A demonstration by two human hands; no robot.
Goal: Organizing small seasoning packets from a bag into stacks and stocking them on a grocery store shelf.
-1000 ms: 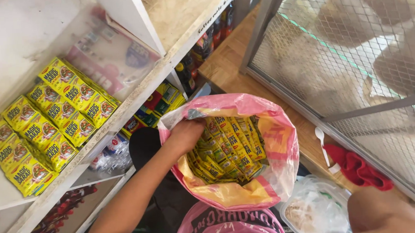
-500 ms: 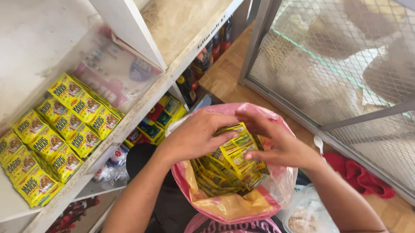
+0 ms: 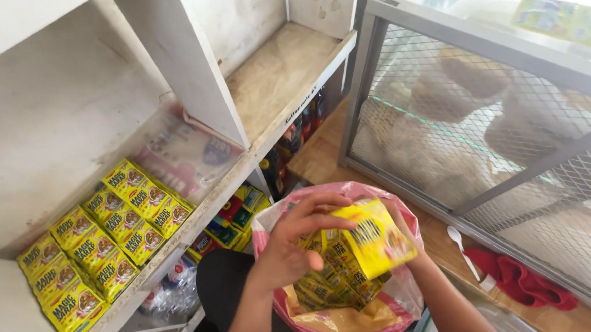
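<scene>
While gripped: glossy yellow rectangular sachets (image 3: pixel 373 239).

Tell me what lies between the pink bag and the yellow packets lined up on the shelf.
In the head view, the white shelf's front edge and part of the person's dark-clothed lap lie between the pink bag and the yellow packets.

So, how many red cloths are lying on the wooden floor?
1. The red cloth lies on the wooden floor beside the mesh cabinet, next to a white plastic spoon. Others may be hidden.
</scene>
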